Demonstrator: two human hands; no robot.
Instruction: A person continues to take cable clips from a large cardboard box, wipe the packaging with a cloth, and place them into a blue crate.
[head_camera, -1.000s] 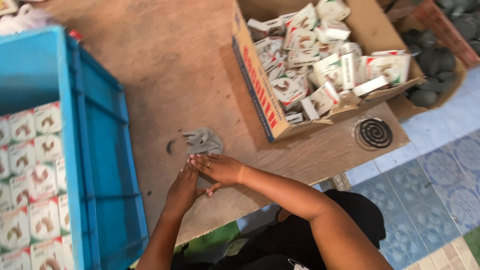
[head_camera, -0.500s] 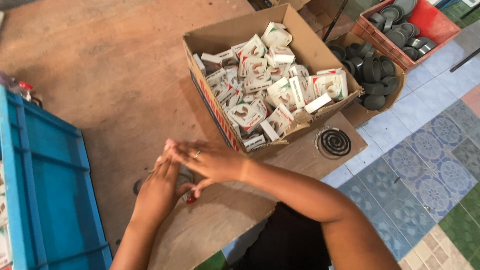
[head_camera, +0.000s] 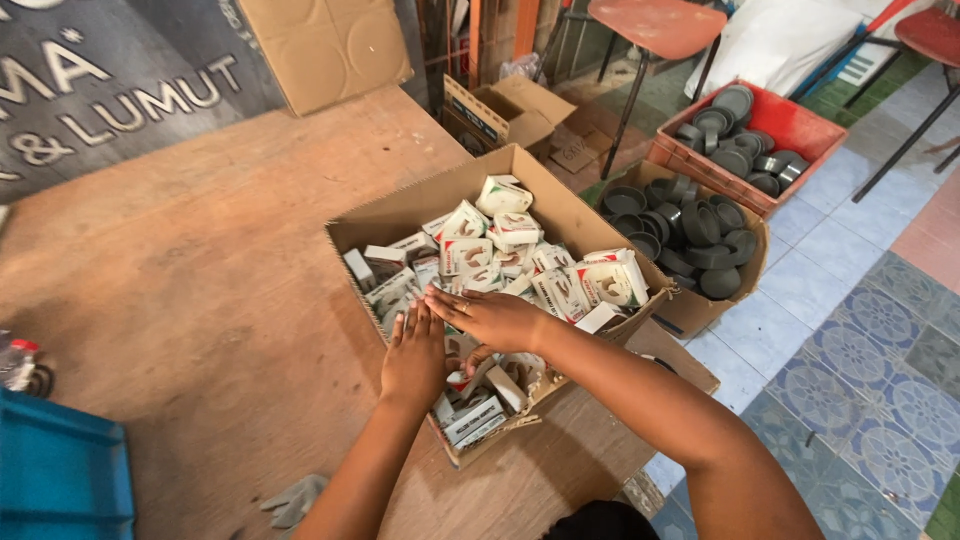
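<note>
Open cardboard box of small white cartons sits at the wooden table right edge, partly overhanging it; lots of bare tabletop to its left, blue crate at near-left corner, grey glove near front edge. Both hands over the box's near half: left hand flat, palm down, fingers straight & open, resting on cartons. Right hand crosses just beside it, fingers spread, thumb tucked under; can't tell if it grips a carton.
</note>
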